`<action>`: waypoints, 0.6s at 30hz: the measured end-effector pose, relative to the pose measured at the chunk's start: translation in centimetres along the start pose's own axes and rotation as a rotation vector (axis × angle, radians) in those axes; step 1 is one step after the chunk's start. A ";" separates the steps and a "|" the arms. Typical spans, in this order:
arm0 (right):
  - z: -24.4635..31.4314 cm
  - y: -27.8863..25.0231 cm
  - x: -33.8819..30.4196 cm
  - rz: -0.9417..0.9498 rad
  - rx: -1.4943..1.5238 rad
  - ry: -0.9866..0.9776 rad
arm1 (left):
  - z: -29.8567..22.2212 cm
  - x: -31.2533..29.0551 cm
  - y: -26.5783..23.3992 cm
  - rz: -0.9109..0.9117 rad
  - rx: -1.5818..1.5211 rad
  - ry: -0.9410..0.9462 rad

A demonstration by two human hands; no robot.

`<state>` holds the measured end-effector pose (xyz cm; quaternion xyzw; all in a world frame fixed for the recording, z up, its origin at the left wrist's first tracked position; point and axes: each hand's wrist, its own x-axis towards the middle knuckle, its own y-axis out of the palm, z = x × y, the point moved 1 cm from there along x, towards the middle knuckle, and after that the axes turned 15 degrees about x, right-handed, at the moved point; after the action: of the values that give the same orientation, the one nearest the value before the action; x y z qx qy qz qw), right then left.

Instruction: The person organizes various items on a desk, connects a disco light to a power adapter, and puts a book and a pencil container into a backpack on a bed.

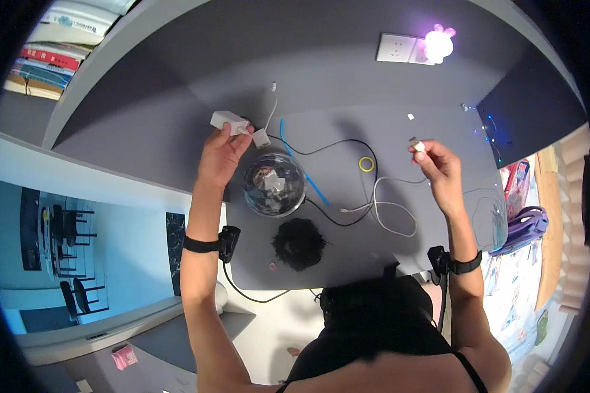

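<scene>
My left hand (219, 158) grips a white power adapter (224, 121) above the far left of the grey desk. Close to its fingertips is a small white block (261, 139) with a short white cable (275, 110); whether the hand touches it, I cannot tell. Between the fingertips of my right hand (442, 171) is a USB plug (416, 143) with a metal end, held over the desk's right side. A white cable (411, 221) lies looped on the desk and runs toward that hand. Below my left hand sits a clear faceted globe (274, 185) with a black cord (334, 219).
A black fluffy bundle (299, 243), a blue strip (317, 190) and a yellow ring (366, 164) lie on the desk (373, 252). A glowing night light (438, 44) is at the wall sockets (396, 48). Fairy lights (491, 131) hang at right; books (49, 59) stand upper left.
</scene>
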<state>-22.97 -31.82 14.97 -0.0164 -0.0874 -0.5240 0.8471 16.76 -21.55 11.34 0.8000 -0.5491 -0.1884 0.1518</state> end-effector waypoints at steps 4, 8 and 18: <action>0.9 2.4 -0.3 0.038 0.031 -0.085 | 1.5 -2.1 6.7 0.050 0.083 -0.045; 2.7 5.4 -0.7 0.211 -0.241 -0.360 | 4.8 -4.1 13.2 0.063 0.135 -0.144; -1.3 2.0 -2.6 0.378 -0.649 -0.311 | 9.1 -1.4 15.3 -0.279 -0.024 -0.005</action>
<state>-22.12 -28.81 13.39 -0.3778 -0.0398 -0.3507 0.8560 -0.53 -25.98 10.35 0.8663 -0.4305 -0.2161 0.1324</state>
